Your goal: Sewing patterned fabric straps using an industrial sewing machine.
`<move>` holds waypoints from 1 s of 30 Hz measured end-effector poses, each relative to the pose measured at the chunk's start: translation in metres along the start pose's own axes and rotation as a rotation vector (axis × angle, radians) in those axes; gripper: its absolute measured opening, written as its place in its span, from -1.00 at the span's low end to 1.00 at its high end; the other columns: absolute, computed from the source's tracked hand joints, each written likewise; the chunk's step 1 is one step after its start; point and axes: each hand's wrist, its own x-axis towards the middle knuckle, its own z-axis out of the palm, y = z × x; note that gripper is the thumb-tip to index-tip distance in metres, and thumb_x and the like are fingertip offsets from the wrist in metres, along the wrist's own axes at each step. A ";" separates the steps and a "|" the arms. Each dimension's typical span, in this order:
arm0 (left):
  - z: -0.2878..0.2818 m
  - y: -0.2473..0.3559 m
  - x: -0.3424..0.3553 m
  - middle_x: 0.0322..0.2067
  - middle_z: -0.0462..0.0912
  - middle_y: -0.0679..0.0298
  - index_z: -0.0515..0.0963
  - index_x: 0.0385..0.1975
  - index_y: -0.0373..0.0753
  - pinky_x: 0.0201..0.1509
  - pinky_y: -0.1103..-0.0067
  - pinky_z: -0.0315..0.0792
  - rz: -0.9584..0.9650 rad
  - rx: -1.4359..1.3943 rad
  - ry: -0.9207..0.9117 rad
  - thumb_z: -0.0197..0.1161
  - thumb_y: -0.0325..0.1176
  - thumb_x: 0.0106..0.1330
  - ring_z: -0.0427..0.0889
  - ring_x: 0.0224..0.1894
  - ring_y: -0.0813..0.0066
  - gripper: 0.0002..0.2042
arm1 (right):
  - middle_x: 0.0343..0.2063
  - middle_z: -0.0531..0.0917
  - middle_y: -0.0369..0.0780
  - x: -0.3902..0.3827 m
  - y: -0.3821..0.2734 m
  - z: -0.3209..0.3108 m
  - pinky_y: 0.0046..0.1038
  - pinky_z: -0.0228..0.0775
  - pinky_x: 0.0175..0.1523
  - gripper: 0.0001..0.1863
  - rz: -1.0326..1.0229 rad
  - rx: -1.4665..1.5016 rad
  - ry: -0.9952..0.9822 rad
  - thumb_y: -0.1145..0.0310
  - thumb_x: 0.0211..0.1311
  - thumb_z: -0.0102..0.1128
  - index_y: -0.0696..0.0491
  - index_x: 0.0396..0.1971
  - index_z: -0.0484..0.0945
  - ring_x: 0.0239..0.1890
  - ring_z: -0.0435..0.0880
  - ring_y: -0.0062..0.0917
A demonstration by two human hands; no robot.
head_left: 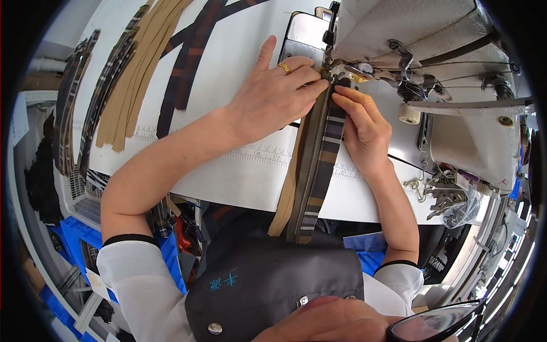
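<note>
My left hand (273, 97) lies over the top of a long layered strip, its thumb stretched out and its fingertips resting by the sewing machine's presser area (336, 71). The strip combines a tan tape (285, 211), a metal zipper on olive tape (309, 171) and a dark striped band (323, 171), hanging down past the table's front edge. On the right side of it, my right hand (356, 119) pinches the striped band near the same top end, just below the machine's foot. The exact stitching point is partly hidden by fingers and metal parts.
The machine body (456, 148) fills the upper right. Tan strips (128, 74) and plaid strips (191, 62) lie along the white table (228, 182) to the left. Blue bins (74, 239) sit below at left, and a clear plastic bag (461, 211) hangs at right.
</note>
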 end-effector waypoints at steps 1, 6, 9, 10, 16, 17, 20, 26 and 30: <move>0.000 0.000 0.000 -0.18 0.55 0.44 0.62 -0.11 -0.13 0.39 -0.14 -0.08 0.002 0.005 0.001 0.32 -0.31 0.16 0.48 0.10 0.52 -0.72 | -0.08 0.65 -0.24 0.000 0.000 0.000 -0.44 0.58 -0.25 -0.61 0.002 -0.001 0.003 0.71 -0.07 0.20 0.08 -0.17 0.61 -0.27 0.70 -0.39; 0.000 0.000 0.000 -0.17 0.55 0.45 0.62 -0.11 -0.12 0.37 -0.15 -0.06 0.000 0.016 0.002 0.32 -0.32 0.15 0.47 0.09 0.51 -0.72 | -0.09 0.66 -0.23 0.000 -0.001 0.000 -0.47 0.55 -0.21 -0.60 0.020 0.013 -0.012 0.74 -0.07 0.16 0.09 -0.17 0.61 -0.25 0.69 -0.40; 0.001 0.000 0.000 -0.16 0.54 0.46 0.62 -0.10 -0.12 0.36 -0.15 -0.04 0.005 0.024 -0.008 0.33 -0.32 0.14 0.47 0.09 0.51 -0.71 | -0.09 0.65 -0.25 0.000 0.000 0.001 -0.45 0.55 -0.29 -0.61 -0.001 -0.001 0.000 0.69 -0.08 0.21 0.07 -0.17 0.60 -0.34 0.69 -0.39; 0.000 0.000 0.000 -0.13 0.55 0.47 0.62 -0.08 -0.11 0.36 -0.12 -0.09 0.001 0.025 -0.026 0.34 -0.32 0.14 0.46 0.12 0.50 -0.69 | -0.09 0.65 -0.26 -0.001 0.001 0.001 -0.45 0.55 -0.30 -0.61 0.005 -0.003 -0.003 0.69 -0.08 0.22 0.07 -0.17 0.60 -0.36 0.68 -0.40; -0.002 0.000 0.000 -0.05 0.55 0.48 0.63 -0.07 -0.10 0.38 -0.07 -0.19 -0.003 0.028 -0.079 0.37 -0.33 0.12 0.39 0.20 0.46 -0.66 | -0.11 0.64 -0.26 0.000 0.000 0.001 -0.44 0.49 -0.33 -0.61 -0.037 -0.075 -0.013 0.64 -0.10 0.25 0.08 -0.16 0.60 -0.38 0.66 -0.42; -0.002 0.000 0.000 -0.04 0.55 0.48 0.63 -0.07 -0.11 0.38 -0.08 -0.20 0.001 0.028 -0.076 0.37 -0.34 0.11 0.38 0.21 0.45 -0.66 | -0.11 0.64 -0.26 0.000 -0.001 0.000 -0.42 0.48 -0.29 -0.60 -0.076 -0.126 -0.020 0.61 -0.10 0.27 0.08 -0.15 0.60 -0.35 0.66 -0.41; -0.004 0.000 0.003 -0.04 0.52 0.43 0.61 -0.11 -0.19 0.35 -0.13 -0.07 0.052 0.039 -0.040 0.32 -0.36 0.11 0.37 0.20 0.46 -0.69 | -0.10 0.64 -0.24 0.002 -0.002 -0.008 -0.37 0.41 -0.15 -0.60 -0.154 -0.239 -0.058 0.51 -0.08 0.30 0.09 -0.13 0.60 -0.26 0.65 -0.39; -0.007 -0.002 0.003 -0.05 0.53 0.41 0.58 -0.11 -0.25 0.34 -0.15 0.00 0.095 0.041 -0.031 0.27 -0.39 0.13 0.39 0.18 0.46 -0.70 | -0.08 0.62 -0.24 0.002 -0.007 -0.012 -0.30 0.34 -0.03 -0.57 -0.132 -0.211 -0.088 0.21 0.06 0.36 0.05 -0.06 0.60 -0.11 0.61 -0.32; -0.003 -0.003 0.001 -0.05 0.55 0.39 0.58 -0.10 -0.22 0.32 -0.14 0.02 0.090 0.042 -0.025 0.23 -0.37 0.15 0.42 0.15 0.44 -0.70 | -0.07 0.59 -0.21 -0.002 -0.010 -0.006 -0.29 0.35 -0.02 -0.55 -0.092 -0.236 -0.109 0.16 0.07 0.36 0.01 -0.03 0.61 -0.03 0.56 -0.31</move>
